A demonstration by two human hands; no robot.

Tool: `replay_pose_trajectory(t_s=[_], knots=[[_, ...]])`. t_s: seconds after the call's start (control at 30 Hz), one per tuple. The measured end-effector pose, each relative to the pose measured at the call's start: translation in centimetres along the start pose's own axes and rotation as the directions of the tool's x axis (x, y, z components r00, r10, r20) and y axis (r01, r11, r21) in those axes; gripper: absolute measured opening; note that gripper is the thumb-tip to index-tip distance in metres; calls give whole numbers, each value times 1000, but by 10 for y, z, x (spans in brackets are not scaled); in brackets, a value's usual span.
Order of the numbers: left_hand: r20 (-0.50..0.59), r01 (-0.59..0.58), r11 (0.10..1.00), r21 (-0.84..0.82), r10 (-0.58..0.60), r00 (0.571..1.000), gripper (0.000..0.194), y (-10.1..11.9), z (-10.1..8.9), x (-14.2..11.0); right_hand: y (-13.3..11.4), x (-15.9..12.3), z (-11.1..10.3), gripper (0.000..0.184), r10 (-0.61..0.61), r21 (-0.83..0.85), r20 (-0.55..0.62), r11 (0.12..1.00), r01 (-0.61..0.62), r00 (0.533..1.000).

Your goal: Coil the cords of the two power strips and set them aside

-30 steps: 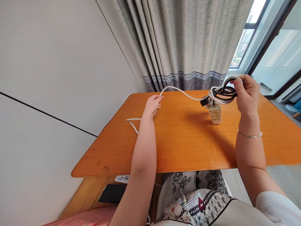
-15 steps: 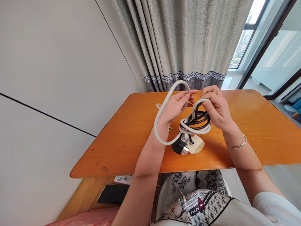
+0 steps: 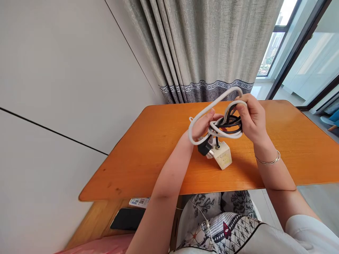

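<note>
A coiled bundle of white and black power cords [image 3: 225, 134] hangs above the wooden table, between my two hands. My right hand [image 3: 253, 116] is closed, pinching the top of the coil and the end of a large white loop [image 3: 212, 105] between thumb and fingers. From the left, my left hand [image 3: 201, 126] reaches behind the coil with its fingers curled around it; the cords partly hide them. The white loop crosses in front of that hand. Below the coil hang a black plug [image 3: 204, 147] and a cream-coloured socket block [image 3: 223, 156].
The orange-brown table [image 3: 148, 158] spans the space before me. Behind it hangs a grey curtain [image 3: 212, 46], with a white wall panel [image 3: 53, 70] at left. A dark phone [image 3: 128, 218] and a printed card [image 3: 139, 202] lie on a lower wooden surface.
The white loop's end has moved from my left hand to my right. My left hand has shifted right, behind the coil. The bundle and plugs are raised a little, and the socket block has turned.
</note>
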State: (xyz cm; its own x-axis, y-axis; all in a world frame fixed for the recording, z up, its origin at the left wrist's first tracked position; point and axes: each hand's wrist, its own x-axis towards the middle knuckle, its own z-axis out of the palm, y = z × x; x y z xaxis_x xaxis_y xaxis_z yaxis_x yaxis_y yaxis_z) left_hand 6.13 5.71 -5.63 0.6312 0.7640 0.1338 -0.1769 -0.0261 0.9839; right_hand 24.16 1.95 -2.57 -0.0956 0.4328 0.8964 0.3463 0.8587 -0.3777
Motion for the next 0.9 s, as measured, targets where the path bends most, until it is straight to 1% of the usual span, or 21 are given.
replay_pose_trajectory(t_s=[0.07, 0.13, 0.23, 0.37, 0.43, 0.5, 0.57, 0.63, 0.7, 0.77, 0.83, 0.9], knots=[[23, 2, 1000, 4, -2, 1000, 87, -5, -2, 1, 5, 0, -1, 32, 29, 4, -89, 1000, -29, 996], [38, -4, 1000, -9, 5, 999, 92, -8, -5, 3, 9, -1, -1, 34, 65, 4, -159, 998, -65, 985], [93, 23, 996, -82, -15, 996, 96, -12, -11, 5, 16, -1, 0, 39, 120, 6, -265, 992, -123, 957], [158, -37, 988, -149, 61, 986, 103, -18, -16, 9, 33, 1, -4, 43, 191, 38, -422, 980, -193, 886], [199, -47, 992, -121, 70, 978, 109, -20, -18, 9, 44, 3, -8, 45, 210, 38, -494, 975, -220, 844], [245, -33, 998, -54, 46, 969, 110, -21, -20, 9, 52, 5, -12, 46, 209, 39, -564, 973, -228, 798], [283, -31, 999, 31, 21, 959, 106, -21, -20, 9, 56, 9, -14, 44, 201, 66, -639, 976, -207, 743], [317, -29, 993, 118, -11, 948, 100, -22, -18, 10, 57, 14, -16, 39, 196, 114, -713, 980, -164, 673], [340, -26, 983, 184, -39, 939, 92, -26, -10, 11, 57, 18, -19, 37, 188, 132, -776, 982, -136, 602], [368, -13, 973, 232, -75, 927, 77, -33, 0, 13, 60, 21, -25, 35, 179, 121, -816, 983, -141, 549], [371, 0, 968, 253, -97, 923, 64, -42, 10, 15, 64, 23, -32, 33, 181, 122, -832, 982, -146, 524], [337, 6, 969, 247, -91, 937, 58, -50, 18, 17, 67, 23, -39, 30, 203, 158, -831, 979, -130, 517]])
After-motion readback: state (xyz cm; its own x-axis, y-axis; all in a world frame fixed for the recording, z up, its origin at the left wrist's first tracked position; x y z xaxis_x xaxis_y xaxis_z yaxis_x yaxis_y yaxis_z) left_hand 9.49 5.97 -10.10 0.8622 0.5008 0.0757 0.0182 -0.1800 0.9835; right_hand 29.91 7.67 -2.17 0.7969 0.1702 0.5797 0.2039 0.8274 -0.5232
